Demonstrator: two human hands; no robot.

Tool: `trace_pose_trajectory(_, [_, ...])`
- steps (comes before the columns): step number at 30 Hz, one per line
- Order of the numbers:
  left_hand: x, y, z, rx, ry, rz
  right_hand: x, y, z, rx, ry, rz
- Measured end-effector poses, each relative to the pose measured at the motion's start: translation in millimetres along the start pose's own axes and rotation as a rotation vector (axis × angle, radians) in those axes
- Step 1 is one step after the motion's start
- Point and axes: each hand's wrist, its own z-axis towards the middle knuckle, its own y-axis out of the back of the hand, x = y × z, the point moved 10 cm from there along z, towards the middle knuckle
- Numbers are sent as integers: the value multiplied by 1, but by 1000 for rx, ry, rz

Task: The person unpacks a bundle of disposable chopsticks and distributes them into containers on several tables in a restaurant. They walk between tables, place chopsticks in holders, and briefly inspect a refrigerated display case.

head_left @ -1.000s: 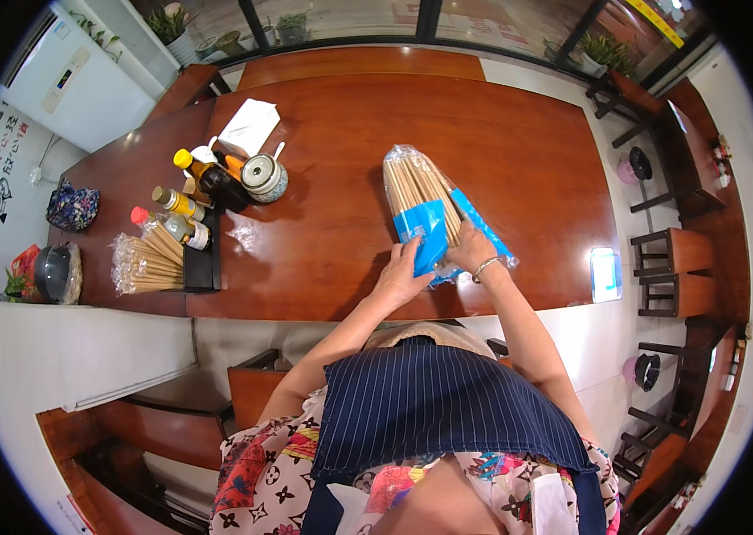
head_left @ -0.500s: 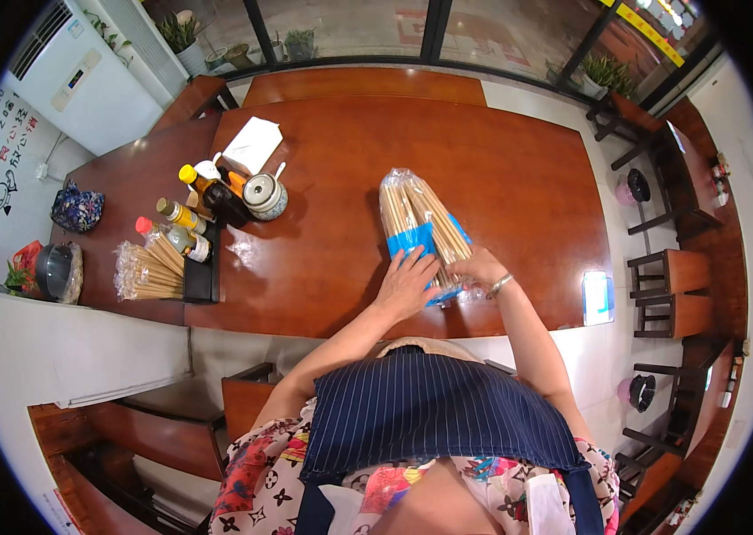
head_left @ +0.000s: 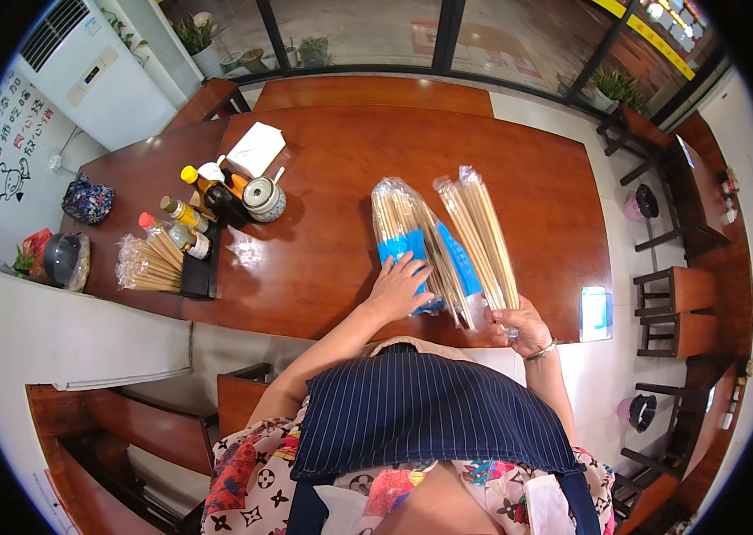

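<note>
A clear plastic bag of chopsticks (head_left: 401, 214) with a blue band lies near the front edge of the brown table. My left hand (head_left: 397, 289) rests on the band, fingers stretched over the bag rather than wrapped round it. Some chopsticks poke out of its near end. Just right of the bag, my right hand (head_left: 523, 326) is closed round the near end of a bundle of chopsticks in clear wrappers (head_left: 481, 234). This bundle is apart from the bag at its far end and slants away to the left.
At the left, a black holder (head_left: 202, 276) has wrapped chopsticks (head_left: 150, 264) and sauce bottles (head_left: 216, 194) in and beside it. A lidded jar (head_left: 263, 199) and a napkin box (head_left: 256, 149) stand close by. A blue-and-white card (head_left: 596, 314) lies at the right corner.
My right hand has drawn a bundle of chopsticks out of the bag and moved right and nearer to me. My left hand has stayed on the bag, which has shifted slightly left.
</note>
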Motion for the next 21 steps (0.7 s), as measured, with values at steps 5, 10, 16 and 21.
trace_pose_trajectory(5, [-1,54,-2,-131,44,-1137,-13,-44,29,204,28,129])
trace_pose_trajectory(10, [-30,85,-26,-47,32,-1965,-76,-123,52,657,-248,249])
trace_pose_trajectory(16, [61,104,-79,-460,306,-1770,-78,-130,97,408,-119,-914])
trace_pose_trajectory(21, [93,140,-128,-707,368,-700,-15,-228,108,466,346,-424])
